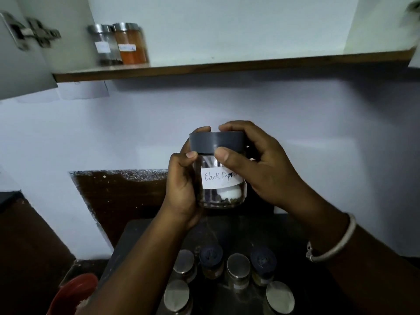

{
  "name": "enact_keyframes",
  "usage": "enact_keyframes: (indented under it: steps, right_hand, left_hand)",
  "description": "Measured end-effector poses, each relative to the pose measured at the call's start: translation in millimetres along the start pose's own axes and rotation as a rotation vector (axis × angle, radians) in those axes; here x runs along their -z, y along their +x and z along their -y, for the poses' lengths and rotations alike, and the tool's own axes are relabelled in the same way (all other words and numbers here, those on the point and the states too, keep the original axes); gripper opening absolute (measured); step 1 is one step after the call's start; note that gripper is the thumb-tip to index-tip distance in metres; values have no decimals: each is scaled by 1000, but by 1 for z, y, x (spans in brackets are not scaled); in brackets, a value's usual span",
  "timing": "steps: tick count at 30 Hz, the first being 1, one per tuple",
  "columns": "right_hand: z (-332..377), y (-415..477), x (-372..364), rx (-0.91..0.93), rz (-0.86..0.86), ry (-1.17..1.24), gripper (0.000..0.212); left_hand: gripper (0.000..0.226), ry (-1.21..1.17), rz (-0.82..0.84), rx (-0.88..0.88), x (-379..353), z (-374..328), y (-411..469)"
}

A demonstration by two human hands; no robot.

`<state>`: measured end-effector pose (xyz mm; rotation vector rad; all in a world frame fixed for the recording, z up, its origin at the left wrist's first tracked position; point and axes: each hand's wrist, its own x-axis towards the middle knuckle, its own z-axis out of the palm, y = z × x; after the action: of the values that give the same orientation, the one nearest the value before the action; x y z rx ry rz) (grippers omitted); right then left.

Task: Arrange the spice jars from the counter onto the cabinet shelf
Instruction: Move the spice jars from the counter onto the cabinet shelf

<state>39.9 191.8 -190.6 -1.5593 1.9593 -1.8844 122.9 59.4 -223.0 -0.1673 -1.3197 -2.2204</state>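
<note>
A glass jar [221, 189] with a grey lid and a white label reading "Black Pepper" is held in the air above the counter. My left hand [184, 185] grips its glass body from the left. My right hand [256, 169] grips the lid, thumb in front and fingers over the top. On the cabinet shelf [227, 64] at the upper left stand two steel-lidded jars: one with dark contents [105, 45] and one with orange powder [130, 44]. Several more spice jars [237, 271] stand on the dark counter [141, 242] below my arms.
The open cabinet door with its metal hinge [34, 34] hangs at the upper left. A red object [72, 294] sits at the lower left beside the counter. A white wall lies between counter and shelf. The shelf to the right of the two jars is bare.
</note>
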Motion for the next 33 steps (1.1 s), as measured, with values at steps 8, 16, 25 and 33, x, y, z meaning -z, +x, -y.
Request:
enact_keyframes:
  steps: [8, 16, 25, 33]
  right_hand:
    - [46, 92, 14, 86, -33, -243, 29]
    - [73, 227, 7, 141, -181, -378, 37]
    - [12, 360, -32, -53, -15, -530, 45]
    - [-7, 443, -77, -113, 176, -748, 51]
  left_hand:
    - [68, 275, 18, -240, -7, -66, 80]
    - [46, 804, -184, -422, 32, -148, 195]
    - [42, 1878, -436, -445, 108, -164, 254]
    - [30, 1974, -481, -559, 122, -157, 262]
